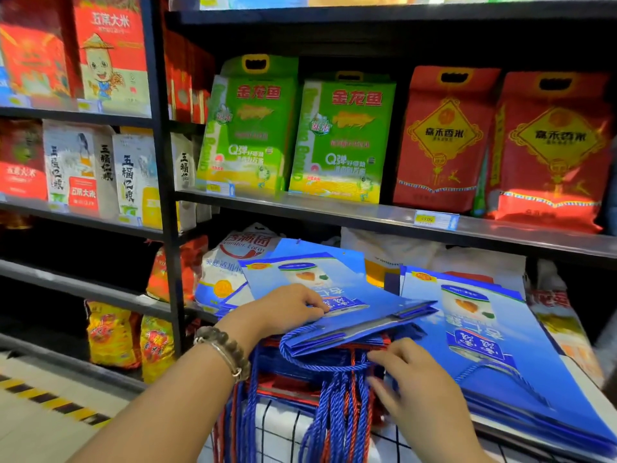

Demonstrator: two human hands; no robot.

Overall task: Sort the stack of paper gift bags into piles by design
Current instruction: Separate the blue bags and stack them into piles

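Observation:
A stack of flat paper gift bags lies in front of me, blue and red edges showing, with blue and red rope handles hanging over the front. My left hand holds the top blue bag by its near corner, lifting it off the stack. My right hand rests fingers-apart on the stack's edge under that bag, touching the red layers. To the right lies a separate pile of blue bags with the same can picture.
The bags lie on a white surface with a black grid pattern. Black shelves ahead carry green and red rice packs. More sacks sit behind the stack. Yellow-black floor tape runs at lower left.

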